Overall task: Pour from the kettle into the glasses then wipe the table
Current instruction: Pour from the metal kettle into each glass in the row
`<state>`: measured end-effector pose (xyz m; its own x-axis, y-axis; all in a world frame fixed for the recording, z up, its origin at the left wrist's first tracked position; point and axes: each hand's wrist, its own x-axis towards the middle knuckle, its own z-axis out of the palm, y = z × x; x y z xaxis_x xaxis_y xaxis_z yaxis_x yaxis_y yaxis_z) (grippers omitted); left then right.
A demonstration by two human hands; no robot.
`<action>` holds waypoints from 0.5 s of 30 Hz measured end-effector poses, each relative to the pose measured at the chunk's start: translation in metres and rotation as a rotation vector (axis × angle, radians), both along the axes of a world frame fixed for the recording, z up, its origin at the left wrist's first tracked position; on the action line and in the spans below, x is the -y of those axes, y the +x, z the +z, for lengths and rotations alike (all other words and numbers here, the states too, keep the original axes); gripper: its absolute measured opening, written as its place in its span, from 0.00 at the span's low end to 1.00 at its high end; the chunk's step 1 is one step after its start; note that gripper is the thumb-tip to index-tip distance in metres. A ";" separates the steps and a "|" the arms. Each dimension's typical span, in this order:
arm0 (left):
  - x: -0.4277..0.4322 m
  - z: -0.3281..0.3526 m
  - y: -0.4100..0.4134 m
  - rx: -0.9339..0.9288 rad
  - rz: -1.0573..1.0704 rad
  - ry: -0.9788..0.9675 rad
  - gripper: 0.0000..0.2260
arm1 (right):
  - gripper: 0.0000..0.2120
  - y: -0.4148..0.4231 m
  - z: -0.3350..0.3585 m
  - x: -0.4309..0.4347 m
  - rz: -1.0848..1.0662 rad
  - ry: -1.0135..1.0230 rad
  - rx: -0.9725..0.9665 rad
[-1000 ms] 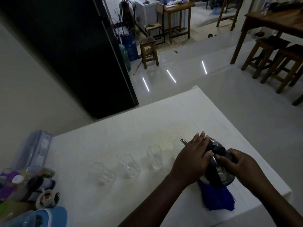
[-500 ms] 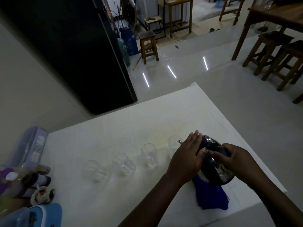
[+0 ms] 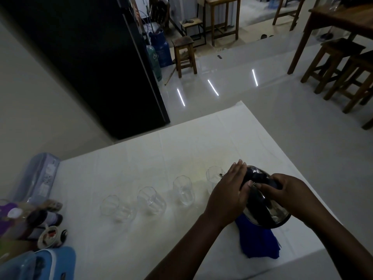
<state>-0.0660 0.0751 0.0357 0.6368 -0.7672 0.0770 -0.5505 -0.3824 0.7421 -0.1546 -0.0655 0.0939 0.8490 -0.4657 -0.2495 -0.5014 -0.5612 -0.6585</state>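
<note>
Two bare forearms were seen, with no sleeve reaching the wrists. The left hand (image 3: 228, 196) and the right hand (image 3: 290, 196) were left uncovered; short nails were seen.

The single head view looks forward and steeply down from close above the white table (image 3: 141, 168).

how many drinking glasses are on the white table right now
4. They stand in a row: the leftmost glass, the second glass, the third glass, and the fourth glass, partly hidden behind the left hand at the kettle.
</note>
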 end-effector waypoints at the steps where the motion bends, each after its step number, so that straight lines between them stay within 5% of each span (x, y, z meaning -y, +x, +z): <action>1: 0.000 0.000 0.000 -0.003 -0.001 -0.002 0.22 | 0.10 0.000 0.001 0.000 0.003 -0.004 -0.001; 15: -0.001 0.000 0.000 -0.011 0.010 0.003 0.24 | 0.14 0.004 0.005 -0.001 0.011 -0.049 -0.010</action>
<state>-0.0662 0.0762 0.0361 0.6448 -0.7614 0.0673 -0.5386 -0.3901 0.7468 -0.1507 -0.0649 0.0988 0.8518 -0.4680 -0.2356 -0.5015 -0.5982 -0.6250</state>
